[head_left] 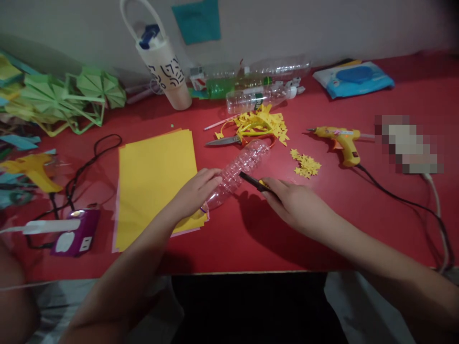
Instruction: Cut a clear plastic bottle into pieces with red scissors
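Pinning a clear plastic bottle (247,160) down on the red table (222,253) with my left hand (197,193), fingers bent partway over its side near the lower end. It's lying at a slant right in front of me, far end pointing up and to the right. My right hand (292,200) is closed around a black-and-yellow tool, a cutter (255,182) by the look of it, with the dark tip right at the bottle's side. Can't tell from this angle whether it's actually touching the plastic or just hovering there.

The rest of my mess: a stack of yellow paper (154,186) sits beside and partly under my left wrist, with some pink sheets peeking out below. Just past the bottle there's a pair of scissors (224,141) up against a heap of yellow scraps (276,122), and a little pile of yellow stars (306,165) just beyond my right hand. One yellow glue gun (344,138) is lying off to the right, another glue gun (32,165) far left near the purple power box (79,234). More bottles (258,98) are lying at the back by the white tumbler (168,71).
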The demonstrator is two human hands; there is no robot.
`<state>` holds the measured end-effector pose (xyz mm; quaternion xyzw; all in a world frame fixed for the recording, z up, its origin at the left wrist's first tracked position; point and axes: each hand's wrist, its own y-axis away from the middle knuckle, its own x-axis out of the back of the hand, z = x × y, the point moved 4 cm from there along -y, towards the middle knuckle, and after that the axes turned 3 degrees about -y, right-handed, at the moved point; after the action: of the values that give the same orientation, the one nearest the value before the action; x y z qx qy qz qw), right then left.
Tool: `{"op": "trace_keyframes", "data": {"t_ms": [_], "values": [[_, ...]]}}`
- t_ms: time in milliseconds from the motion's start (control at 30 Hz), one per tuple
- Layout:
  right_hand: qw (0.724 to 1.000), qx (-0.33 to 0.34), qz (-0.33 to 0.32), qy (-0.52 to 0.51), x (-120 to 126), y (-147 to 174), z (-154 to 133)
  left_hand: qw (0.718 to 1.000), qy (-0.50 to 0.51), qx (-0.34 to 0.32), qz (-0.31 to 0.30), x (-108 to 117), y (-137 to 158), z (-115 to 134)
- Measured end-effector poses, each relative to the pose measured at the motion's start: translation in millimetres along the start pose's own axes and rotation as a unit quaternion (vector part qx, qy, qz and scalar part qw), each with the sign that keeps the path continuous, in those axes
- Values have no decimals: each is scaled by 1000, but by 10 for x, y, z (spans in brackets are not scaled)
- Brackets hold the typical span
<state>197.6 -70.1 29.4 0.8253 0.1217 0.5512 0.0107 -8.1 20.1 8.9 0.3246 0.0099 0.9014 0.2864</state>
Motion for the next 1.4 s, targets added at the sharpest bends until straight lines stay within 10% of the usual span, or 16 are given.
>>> {"op": "trace_keyframes", "data": {"t_ms": [133,400,1400], "values": [[1000,11,6,18,-2,-3,-24,999,45,7,2,10,-4,38],[999,1,4,41,3,4,-77,980,-195,41,25,-87,99,270],[983,-51,-39,174,128,-122,-176,945,-317,13,77,-170,-117,322]]}}
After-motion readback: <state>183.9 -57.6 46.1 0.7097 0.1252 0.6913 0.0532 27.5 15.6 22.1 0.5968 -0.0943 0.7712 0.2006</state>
